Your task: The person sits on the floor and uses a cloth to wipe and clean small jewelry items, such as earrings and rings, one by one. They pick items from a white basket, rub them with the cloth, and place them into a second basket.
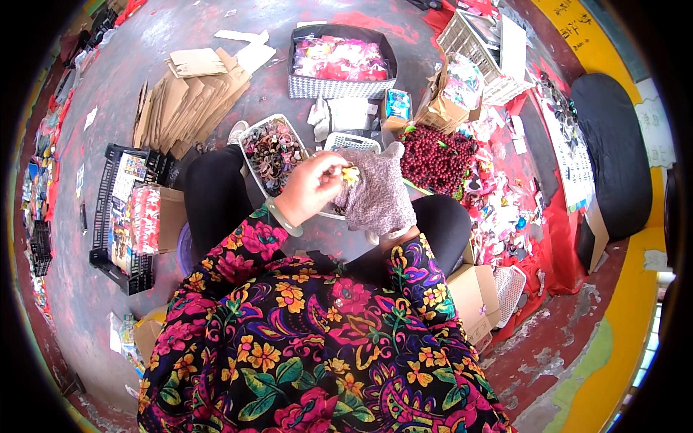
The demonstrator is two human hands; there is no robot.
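Observation:
My left hand point(312, 185) has its thumb and fingertips pinched on a small yellow ornament point(351, 175), perhaps flower-shaped. The ornament lies against the face of a fuzzy mauve-grey knitted piece point(379, 195), which looks like a hat with a pointed corner at the top. My right hand is inside or behind this knitted piece; only the wrist point(395, 235) shows below its lower edge, and the fingers are hidden. Beyond my left hand, a white bin point(249, 133) is filled with many small multicoloured hair ties or bands point(273, 150).
Dark red beads point(436, 160) heap to the right. Farther off stand a grey basket point(341, 88) of bagged pink goods, a white perforated tray point(351, 141) and a blue packet point(398, 105). Flattened cardboard point(189, 101) and a black crate point(108, 209) are left; an open carton point(473, 299) is near right.

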